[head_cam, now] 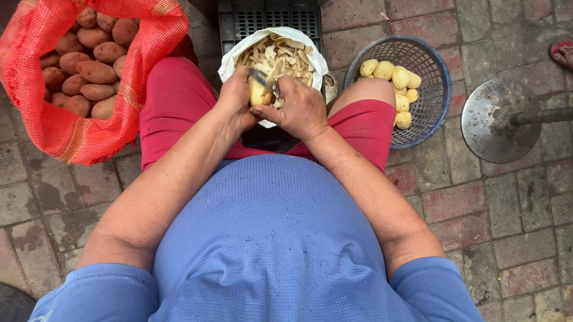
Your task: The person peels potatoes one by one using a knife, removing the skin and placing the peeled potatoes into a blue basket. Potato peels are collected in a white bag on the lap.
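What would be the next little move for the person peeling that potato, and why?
Probably another short peeler stroke, so the peel drops into the white bag below. The left hand grips a mostly yellow potato, while the right hand works a peeler at its top. The bag already holds peelings, and bare potatoes sit in the blue basket.

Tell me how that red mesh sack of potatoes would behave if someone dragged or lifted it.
The red mesh sack would probably sag and fold, since its rim already slumps. Packed with brown unpeeled potatoes, it is likely heavy. Its mouth is open, so tipping it might spill rolling potatoes onto the brick floor.
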